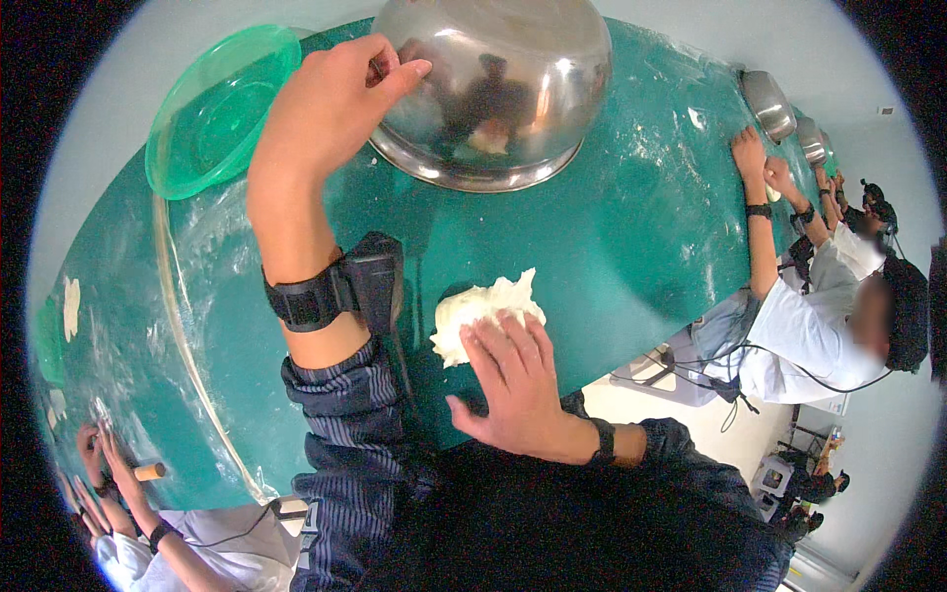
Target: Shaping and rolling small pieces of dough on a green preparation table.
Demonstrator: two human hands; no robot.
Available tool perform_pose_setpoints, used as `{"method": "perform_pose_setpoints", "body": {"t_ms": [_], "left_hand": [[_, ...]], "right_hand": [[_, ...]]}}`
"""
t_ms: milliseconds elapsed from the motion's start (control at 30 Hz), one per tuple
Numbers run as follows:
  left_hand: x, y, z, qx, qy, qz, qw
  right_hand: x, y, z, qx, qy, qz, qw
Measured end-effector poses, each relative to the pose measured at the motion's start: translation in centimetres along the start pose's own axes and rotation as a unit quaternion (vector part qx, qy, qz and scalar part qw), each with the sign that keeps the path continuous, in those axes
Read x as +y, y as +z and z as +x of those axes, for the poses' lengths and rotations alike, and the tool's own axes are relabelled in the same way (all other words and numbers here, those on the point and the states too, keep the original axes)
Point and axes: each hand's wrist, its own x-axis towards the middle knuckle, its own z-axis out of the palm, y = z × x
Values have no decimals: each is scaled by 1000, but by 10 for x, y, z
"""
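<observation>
A flattened, ragged-edged piece of pale dough (480, 304) lies on the green table (612, 237) in front of me. My right hand (513, 380) rests on its near part, fingers stretched out and palm down. My left hand (340, 99) is raised beside a large shiny steel bowl (533, 89), which looks turned upside down. The left fingers are curled in, with the thumb pointing right; whatever they may hold is hidden. A dark strap with a black device (373, 281) is on my left wrist, and another strap circles the right.
A translucent green basin (222, 113) stands at the far left. Flour streaks the tabletop. At lower left a co-worker's hands (113, 464) are beside a wooden rolling pin (150, 472). More people in white work along the right edge near steel bowls (767, 104).
</observation>
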Motion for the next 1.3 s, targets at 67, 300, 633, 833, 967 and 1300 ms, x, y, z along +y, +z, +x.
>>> {"method": "perform_pose_setpoints", "body": {"t_ms": [67, 300, 633, 833, 967, 1300], "left_hand": [[3, -1, 1, -4, -4, 2, 1000], [4, 30, 13, -9, 7, -13, 1000], [9, -19, -8, 16, -4, 5, 1000], [-1, -12, -6, 4, -17, 8, 1000], [-8, -12, -5, -18, -10, -3, 1000], [-25, 9, -1, -23, -36, -29, 999]], "right_hand": [[4, 2, -7, 8, -36, -20, 999], [48, 1, 3, -23, -118, -85, 989], [-9, -88, 0, 218, -179, 233, 931], [-2, -39, 26, 139, -116, 82, 980], [29, -24, 60, 7, -43, -79, 996], [183, -46, 55, 125, 251, 98, 955]]}}
